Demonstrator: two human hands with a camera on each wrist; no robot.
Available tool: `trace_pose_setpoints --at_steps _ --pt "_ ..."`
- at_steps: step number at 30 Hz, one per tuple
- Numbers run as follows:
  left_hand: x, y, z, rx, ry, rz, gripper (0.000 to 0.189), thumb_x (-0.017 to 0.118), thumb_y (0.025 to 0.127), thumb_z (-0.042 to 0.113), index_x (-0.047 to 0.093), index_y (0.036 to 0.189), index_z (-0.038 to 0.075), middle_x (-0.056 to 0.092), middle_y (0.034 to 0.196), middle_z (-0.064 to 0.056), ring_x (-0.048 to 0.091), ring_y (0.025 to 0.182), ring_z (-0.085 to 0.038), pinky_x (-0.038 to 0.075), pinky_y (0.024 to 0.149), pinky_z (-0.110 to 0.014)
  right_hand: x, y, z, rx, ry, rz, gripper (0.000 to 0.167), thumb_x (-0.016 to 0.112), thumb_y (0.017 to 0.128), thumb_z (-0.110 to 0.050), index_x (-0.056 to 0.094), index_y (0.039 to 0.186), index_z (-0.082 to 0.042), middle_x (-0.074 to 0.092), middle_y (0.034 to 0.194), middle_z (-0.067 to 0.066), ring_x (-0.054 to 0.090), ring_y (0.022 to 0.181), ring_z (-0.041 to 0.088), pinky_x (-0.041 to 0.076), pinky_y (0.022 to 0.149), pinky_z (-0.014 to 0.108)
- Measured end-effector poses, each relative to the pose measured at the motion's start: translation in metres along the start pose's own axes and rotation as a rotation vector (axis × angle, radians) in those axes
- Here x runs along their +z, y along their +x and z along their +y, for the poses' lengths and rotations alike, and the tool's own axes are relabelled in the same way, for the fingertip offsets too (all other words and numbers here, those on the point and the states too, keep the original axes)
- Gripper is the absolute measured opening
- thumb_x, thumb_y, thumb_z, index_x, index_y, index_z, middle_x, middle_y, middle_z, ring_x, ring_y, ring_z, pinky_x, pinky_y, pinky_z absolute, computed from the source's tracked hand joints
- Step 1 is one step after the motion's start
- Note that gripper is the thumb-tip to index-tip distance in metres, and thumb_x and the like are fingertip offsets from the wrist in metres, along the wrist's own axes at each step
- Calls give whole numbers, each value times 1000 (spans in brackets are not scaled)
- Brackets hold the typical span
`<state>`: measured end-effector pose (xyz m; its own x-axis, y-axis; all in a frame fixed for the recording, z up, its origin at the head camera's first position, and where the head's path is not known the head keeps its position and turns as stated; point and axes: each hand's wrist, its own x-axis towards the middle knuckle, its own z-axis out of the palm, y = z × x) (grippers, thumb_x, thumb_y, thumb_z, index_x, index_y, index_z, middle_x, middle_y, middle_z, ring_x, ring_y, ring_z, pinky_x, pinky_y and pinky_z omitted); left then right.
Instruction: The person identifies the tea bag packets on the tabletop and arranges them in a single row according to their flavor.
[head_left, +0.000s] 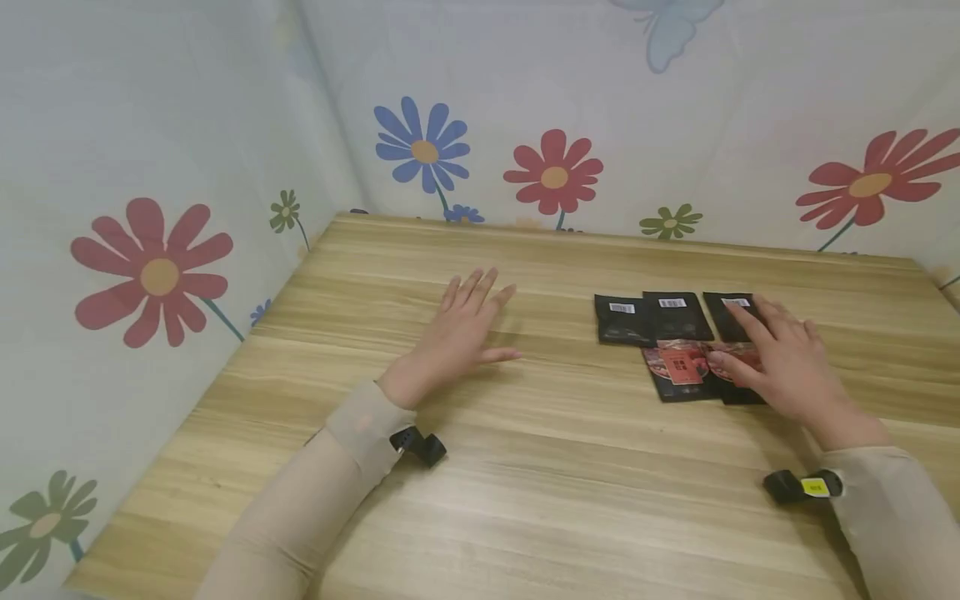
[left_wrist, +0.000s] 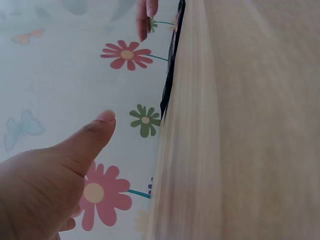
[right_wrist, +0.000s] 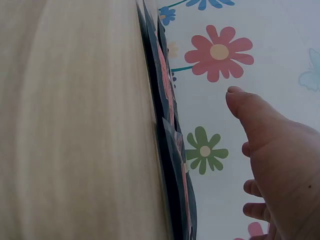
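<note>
Flat black packets lie in two rows on the right half of the table. Three in the back row show white barcode labels: a left packet (head_left: 624,327), a middle packet (head_left: 681,323) and a right packet (head_left: 722,327). In front lie two picture-side-up packets, one with a red label (head_left: 684,368) and another (head_left: 731,390) partly hidden by my right hand (head_left: 797,367). That hand hovers over the right-hand packets, fingers spread and holding nothing; the right wrist view shows its thumb (right_wrist: 255,110) apart from them. My left hand (head_left: 459,332) is held with fingers extended, left of the packets.
The wood-grain table (head_left: 525,483) meets a pale curtain (head_left: 480,67) printed with flowers at its back and left edges. A black wrist camera (head_left: 423,446) is strapped to the left sleeve, another wrist camera (head_left: 787,486) to the right.
</note>
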<state>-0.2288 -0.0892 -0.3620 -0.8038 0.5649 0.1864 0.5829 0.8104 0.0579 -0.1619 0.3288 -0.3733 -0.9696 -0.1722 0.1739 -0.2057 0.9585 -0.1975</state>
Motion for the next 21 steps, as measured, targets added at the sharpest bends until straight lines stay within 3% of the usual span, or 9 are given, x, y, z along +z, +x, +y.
trace_pose_setpoints --at_steps 6,13,21 --pt "-5 2 4 19 0 38 90 65 82 61 30 151 15 19 159 -18 13 149 -35 8 121 -53 -6 1 -4 -8 21 -1 78 55 93 -49 20 154 -13 19 155 29 26 132 57 24 98 73" --pt "-12 1 11 34 -2 80 88 67 81 59 33 149 15 28 155 -18 22 146 -34 12 121 -52 -11 1 -5 -28 40 19 74 58 93 -43 27 151 -9 27 151 31 31 129 57 27 100 71" --pt "-14 6 28 94 -4 99 81 68 82 56 37 147 17 38 150 -15 32 141 -30 17 120 -49 -13 -1 -8 -37 38 34 72 61 93 -38 28 150 -9 39 137 38 39 120 57 34 93 71"
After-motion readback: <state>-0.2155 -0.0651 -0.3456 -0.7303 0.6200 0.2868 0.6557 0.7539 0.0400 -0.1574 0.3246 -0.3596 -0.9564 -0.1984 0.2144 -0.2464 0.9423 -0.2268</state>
